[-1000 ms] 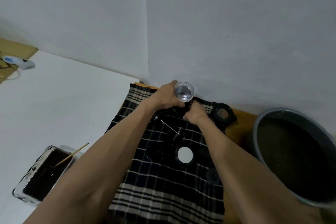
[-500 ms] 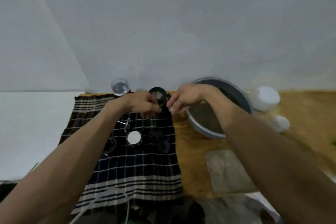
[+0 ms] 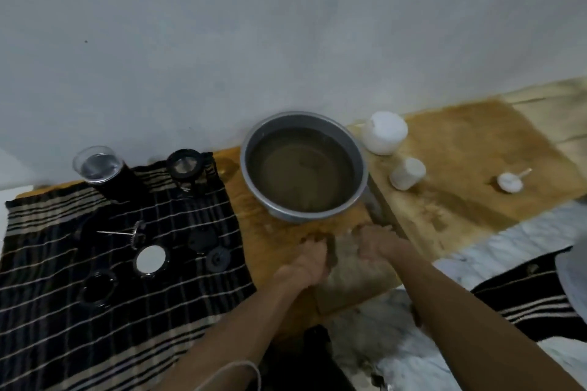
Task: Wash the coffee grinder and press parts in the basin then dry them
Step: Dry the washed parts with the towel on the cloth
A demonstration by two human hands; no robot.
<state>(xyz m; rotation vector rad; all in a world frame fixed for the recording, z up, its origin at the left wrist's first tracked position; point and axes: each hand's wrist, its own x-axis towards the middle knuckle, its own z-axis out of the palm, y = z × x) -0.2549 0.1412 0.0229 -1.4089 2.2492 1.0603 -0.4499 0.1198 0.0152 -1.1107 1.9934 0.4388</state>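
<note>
Metal basin [image 3: 303, 165] of murky water (likely heavy, sloshing, best gripped by its rim) sits at twelve o'clock from the left hand [image 3: 306, 263] and right hand [image 3: 376, 246], both gripping a brownish cloth [image 3: 349, 270].

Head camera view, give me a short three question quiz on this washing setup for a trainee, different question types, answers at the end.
1. True or false: the metal basin holds murky water.
2. Multiple choice: the washed parts, such as the round mirror-like disc, lie on: A) bare wood, B) the black striped cloth, C) the basin's floor.
3. Fill in: the left hand and right hand both grip the grey ____ lying on the wooden board in front of the basin.

Key: 1 true; 2 B; 3 cloth
</note>
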